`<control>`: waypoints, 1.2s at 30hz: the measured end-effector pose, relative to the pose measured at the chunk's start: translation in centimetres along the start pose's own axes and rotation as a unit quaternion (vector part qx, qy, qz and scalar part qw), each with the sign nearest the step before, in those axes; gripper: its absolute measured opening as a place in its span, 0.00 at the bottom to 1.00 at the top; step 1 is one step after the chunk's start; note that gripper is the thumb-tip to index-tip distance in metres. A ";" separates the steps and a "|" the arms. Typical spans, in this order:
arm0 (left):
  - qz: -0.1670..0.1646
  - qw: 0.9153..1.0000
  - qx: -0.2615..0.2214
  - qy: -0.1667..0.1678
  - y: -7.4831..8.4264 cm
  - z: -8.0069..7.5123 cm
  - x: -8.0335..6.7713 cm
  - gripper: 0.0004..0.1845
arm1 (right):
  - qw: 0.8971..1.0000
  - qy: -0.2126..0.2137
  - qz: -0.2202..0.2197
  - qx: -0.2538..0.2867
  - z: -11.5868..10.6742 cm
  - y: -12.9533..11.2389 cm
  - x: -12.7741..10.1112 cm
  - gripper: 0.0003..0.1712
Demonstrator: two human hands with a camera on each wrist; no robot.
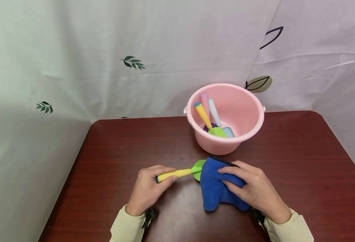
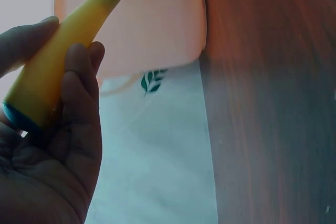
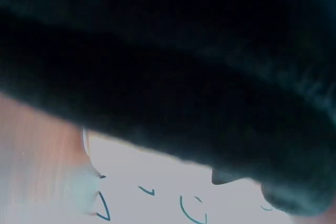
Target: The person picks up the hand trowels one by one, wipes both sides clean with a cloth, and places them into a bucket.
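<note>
Head view showed a toy spatula with a yellow foam handle and a green blade (image 1: 180, 172) held level just above the dark red wooden counter (image 1: 301, 161), its handle running left to right between the two hands. At the handle's blue-capped end, the left hand (image 1: 148, 191) had its fingers and thumb curled round the yellow grip. At the other end, the right hand (image 1: 254, 190) pressed a blue microfibre cloth (image 1: 215, 188) over the green blade, fingers bent round the folded fabric, so only a sliver of green showed at the cloth's left edge. The cloth hung down to the counter below that hand. The hands sat apart, joined only by the spatula.

Left wrist view gave the same grip from close by: the yellow handle (image 2: 63, 51) lay across the fingers (image 2: 79, 103), the blue cap low near the palm, the green neck pointing up toward the pink mass beyond.

Right wrist view was almost wholly filled by dark, blurred cloth (image 3: 173, 66), and the hand itself could not be made out there.

Behind the hands, near the far edge of the counter, stood a round pink plastic bucket (image 1: 250, 101) with three more foam-handled toy utensils (image 1: 210, 116) leaning inside it. A pale curtain printed with leaves (image 1: 133, 63) hung as a backdrop.
</note>
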State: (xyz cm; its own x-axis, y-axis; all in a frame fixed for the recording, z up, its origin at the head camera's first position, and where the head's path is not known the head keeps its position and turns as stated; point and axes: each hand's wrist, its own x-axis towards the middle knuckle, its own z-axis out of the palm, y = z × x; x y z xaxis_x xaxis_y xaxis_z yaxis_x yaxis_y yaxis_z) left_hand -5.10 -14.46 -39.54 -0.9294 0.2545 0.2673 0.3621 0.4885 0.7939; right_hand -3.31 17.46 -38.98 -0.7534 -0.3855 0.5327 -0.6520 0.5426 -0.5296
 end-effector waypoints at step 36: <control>0.051 0.998 -0.045 -0.001 1.4 -0.7 -0.4 0.09 | 0.997 0.016 0.031 -0.074 0.0 0.4 0.0 0.30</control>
State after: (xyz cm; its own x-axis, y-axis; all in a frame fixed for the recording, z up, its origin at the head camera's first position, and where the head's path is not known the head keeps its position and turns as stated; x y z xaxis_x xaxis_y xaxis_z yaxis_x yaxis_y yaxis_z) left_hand -4.23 -14.49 -38.10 -0.8876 0.3017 0.3481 0.4472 0.3827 0.8084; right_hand -3.59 17.71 -39.21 -0.7870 -0.3250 0.5244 -0.5830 0.6699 -0.4598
